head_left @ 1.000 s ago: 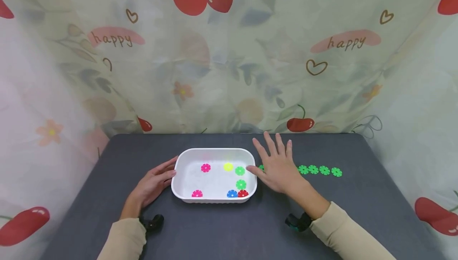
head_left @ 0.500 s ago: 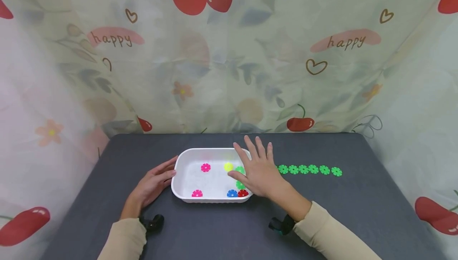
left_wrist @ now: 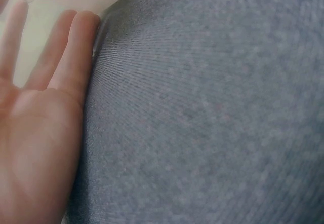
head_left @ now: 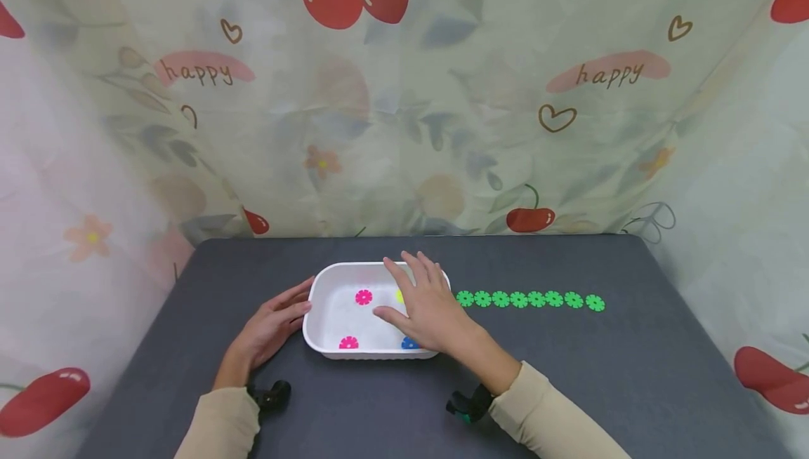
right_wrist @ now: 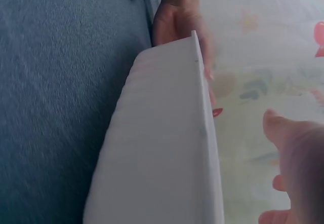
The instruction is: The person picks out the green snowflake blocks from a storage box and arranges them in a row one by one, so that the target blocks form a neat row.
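A white plastic tray [head_left: 325, 318] sits on the table, with small snowflake-shaped discs on its floor. Pink discs [head_left: 363, 297] show on its left side, and a blue disc [head_left: 409, 342] and part of a yellow disc [head_left: 399, 296] peek out beside my right hand. My left hand [head_left: 268, 329] rests against the tray's left end, fingers extended; in the left wrist view its fingertips [left_wrist: 86, 21] meet the white wall. My right hand [head_left: 432, 311] hovers over the tray's right half with fingers spread and nothing in them, hiding what lies beneath. The right wrist view shows its thumb [right_wrist: 273, 125] above the rim.
Right of the tray, a row of several green snowflake discs [head_left: 536, 299] lies on the dark grey table [head_left: 379, 410]. A patterned curtain [head_left: 404, 129] rises behind the table's back edge. Each wrist wears a black camera mount [head_left: 274, 396].
My right hand has moved left, from beside the tray's right end to over its right half, uncovering the full green row. The left hand and tray have stayed put.
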### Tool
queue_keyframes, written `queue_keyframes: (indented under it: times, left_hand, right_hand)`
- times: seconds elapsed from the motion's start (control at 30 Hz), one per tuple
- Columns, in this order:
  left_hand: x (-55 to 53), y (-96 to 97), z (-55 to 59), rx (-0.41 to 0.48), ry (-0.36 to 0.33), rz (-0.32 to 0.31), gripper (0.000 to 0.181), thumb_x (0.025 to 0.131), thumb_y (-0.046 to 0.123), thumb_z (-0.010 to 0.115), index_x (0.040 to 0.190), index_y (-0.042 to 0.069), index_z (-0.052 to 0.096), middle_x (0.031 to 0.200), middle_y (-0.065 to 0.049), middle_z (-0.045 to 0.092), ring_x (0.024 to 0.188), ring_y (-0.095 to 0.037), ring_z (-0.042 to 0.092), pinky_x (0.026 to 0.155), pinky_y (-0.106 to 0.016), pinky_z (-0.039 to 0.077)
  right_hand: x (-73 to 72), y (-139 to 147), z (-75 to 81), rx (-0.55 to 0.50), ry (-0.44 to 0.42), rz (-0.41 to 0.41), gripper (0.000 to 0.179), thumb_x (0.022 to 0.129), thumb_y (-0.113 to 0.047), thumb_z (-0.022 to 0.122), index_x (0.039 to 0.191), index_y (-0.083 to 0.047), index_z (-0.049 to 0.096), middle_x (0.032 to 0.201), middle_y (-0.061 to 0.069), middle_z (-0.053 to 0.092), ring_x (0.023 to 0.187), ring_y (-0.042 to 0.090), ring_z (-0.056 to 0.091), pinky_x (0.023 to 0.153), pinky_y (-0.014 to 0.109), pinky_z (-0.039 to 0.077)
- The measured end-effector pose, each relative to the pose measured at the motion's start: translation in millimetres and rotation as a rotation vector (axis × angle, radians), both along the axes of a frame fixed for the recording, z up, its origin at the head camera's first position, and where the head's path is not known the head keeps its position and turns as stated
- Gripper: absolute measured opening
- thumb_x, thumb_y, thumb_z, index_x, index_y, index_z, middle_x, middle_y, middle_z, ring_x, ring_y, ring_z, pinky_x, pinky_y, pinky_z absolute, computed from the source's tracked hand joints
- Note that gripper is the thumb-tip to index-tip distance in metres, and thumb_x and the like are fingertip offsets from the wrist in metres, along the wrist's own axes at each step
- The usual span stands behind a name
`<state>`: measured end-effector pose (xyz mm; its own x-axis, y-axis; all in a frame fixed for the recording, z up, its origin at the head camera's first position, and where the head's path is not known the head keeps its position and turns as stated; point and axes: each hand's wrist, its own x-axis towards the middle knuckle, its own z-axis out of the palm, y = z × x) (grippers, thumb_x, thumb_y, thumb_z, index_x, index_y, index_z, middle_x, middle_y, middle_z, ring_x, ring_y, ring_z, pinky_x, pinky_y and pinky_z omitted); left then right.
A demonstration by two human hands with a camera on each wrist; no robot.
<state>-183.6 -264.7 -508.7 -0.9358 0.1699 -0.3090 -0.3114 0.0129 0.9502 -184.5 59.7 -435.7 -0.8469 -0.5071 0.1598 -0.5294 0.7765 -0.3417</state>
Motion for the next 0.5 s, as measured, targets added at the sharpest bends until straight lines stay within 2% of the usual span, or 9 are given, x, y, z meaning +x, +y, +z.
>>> queue_keyframes:
  times: [0.13,0.27,0.5]
  left_hand:
    - [-0.5,-0.6,-0.3,0.005,-0.002,-0.001,0.071,0.098,0.029,0.069,0.160,0.024,0.035,0.166,-0.008,0.035,0.133,-0.003,0.052,0.113,-0.028,0.047]
    - [-0.3,-0.3,0.1,0.001,-0.004,-0.002,0.071,0.098,0.030,0.069,0.160,0.025,0.035,0.166,-0.007,0.035,0.137,-0.006,0.050,0.116,-0.031,0.046]
    - [0.0,-0.7,0.1,-0.008,-0.009,0.000,0.071,0.098,0.031,0.069,0.160,0.025,0.035,0.166,-0.007,0.035,0.140,-0.009,0.048,0.120,-0.037,0.042]
  right_hand:
    - [-1.0,-5.7,-5.0,-0.036,-0.044,0.024,0.081,0.097,-0.063,0.056,0.162,-0.024,0.028,0.163,0.012,0.033,0.153,0.037,0.025,0.123,0.060,0.028]
    - [-1.5,-9.4,-9.4,-0.064,-0.110,0.030,0.079,0.097,-0.060,0.059,0.161,-0.023,0.030,0.160,0.011,0.035,0.148,0.035,0.029,0.121,0.056,0.034]
    - [-2.0,-12.5,-12.8,-0.085,-0.286,-0.032,0.081,0.096,-0.057,0.061,0.162,-0.025,0.027,0.159,0.011,0.037,0.143,0.038,0.038,0.117,0.057,0.039]
